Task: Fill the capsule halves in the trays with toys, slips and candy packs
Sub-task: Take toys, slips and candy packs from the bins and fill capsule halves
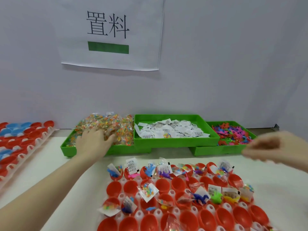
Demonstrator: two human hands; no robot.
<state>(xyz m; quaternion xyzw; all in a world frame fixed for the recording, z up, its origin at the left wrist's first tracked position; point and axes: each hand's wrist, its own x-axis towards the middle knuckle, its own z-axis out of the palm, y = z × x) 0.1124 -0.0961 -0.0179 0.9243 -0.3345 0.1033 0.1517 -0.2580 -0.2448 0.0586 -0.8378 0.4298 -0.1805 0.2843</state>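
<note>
A white tray (139, 215) of red capsule halves (177, 183) lies in front of me; several halves hold toys, slips and candy packs, others hold nothing. My left hand (94, 140) reaches into the left green bin (66, 147), its fingers spread on the heap of candy packs (113, 125). My right hand (276, 147) hovers, blurred, in front of the right green bin (216, 150) of coloured toys (233, 132); I cannot make out whether it holds anything. Paper slips (171, 130) fill the middle green bin (175, 142).
A second tray (35, 142) of red and blue capsule halves lies at the far left. A paper sign (110, 34) hangs on the white wall behind the bins. The three bins stand side by side along the wall.
</note>
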